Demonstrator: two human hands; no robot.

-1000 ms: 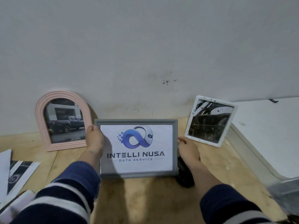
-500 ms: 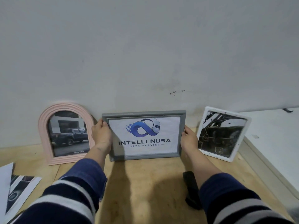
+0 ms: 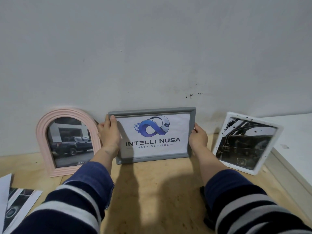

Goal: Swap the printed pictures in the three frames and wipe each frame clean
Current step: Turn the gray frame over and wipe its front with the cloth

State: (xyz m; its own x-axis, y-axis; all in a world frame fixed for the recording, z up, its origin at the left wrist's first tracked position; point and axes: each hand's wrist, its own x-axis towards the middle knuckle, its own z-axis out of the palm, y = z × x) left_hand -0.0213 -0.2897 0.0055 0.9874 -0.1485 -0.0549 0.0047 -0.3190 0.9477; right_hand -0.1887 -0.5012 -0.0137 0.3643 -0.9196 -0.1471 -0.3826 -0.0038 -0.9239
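A grey rectangular frame (image 3: pixel 152 110) with an "INTELLI NUSA" logo print stands upright on the wooden table (image 3: pixel 152 191), its top against the wall. My left hand (image 3: pixel 108 132) grips its left edge, thumb over the front. My right hand (image 3: pixel 198 138) grips its right edge. To the left, a pink arched frame (image 3: pixel 43 132) holding a pickup truck picture leans on the wall. To the right, a white speckled frame (image 3: pixel 276 137) with a dark car picture stands tilted.
Loose printed pictures (image 3: pixel 16 205) lie at the table's left front. A black object (image 3: pixel 206 211), partly hidden under my right sleeve, lies on the table. A white surface (image 3: pixel 297 141) with a raised edge borders the table on the right.
Both hands have carried the grey frame from the table's middle back toward the wall and stood it upright between the pink and white frames.
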